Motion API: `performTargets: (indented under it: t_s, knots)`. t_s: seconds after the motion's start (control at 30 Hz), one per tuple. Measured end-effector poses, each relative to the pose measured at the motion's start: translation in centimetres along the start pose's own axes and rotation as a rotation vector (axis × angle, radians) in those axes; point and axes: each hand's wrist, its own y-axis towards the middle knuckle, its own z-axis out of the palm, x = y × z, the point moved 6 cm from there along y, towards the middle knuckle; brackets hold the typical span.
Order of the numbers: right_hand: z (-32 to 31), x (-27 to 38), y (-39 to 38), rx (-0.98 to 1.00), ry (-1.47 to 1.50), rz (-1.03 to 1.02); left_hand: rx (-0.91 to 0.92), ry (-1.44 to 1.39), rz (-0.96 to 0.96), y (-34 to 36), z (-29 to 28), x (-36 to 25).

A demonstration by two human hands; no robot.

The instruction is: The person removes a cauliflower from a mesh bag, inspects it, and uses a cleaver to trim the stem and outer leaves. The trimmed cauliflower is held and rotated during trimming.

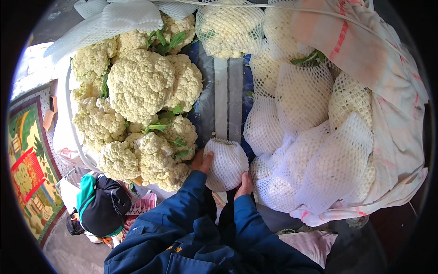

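Between my two hands sits a cauliflower in a white foam net sleeve (226, 164), at the near edge of the bare strip in the middle. My left hand (201, 160) grips its left side, thumb on the netting, and my right hand (243, 184) holds it at the lower right. Bare cauliflower heads (139, 84) with green leaves are piled to the left. Heads in white foam nets (303, 91) are heaped to the right and at the top.
A blue and metal-slatted surface (221, 96) runs between the piles. Loose foam nets (130, 16) lie top left; a pale, red-striped cloth (394, 141) borders the right pile. Lower left are a black-and-green bag (98, 205) and a colourful panel (32, 173). A pale sack (310, 246) lies lower right.
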Motion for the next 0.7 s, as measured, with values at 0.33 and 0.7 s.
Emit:
performTargets:
  t_s: [0.33, 0.7]
  knots:
    - [8.7, 19.3, -1.5, 0.052, -0.083, -0.352, -0.136, -0.306, 0.091, 1.7, -1.8, -7.5]
    - [13.4, 23.0, 1.1, 0.036, 0.065, -0.273, -0.045, -0.167, 0.262, 9.4, -1.6, -21.8]
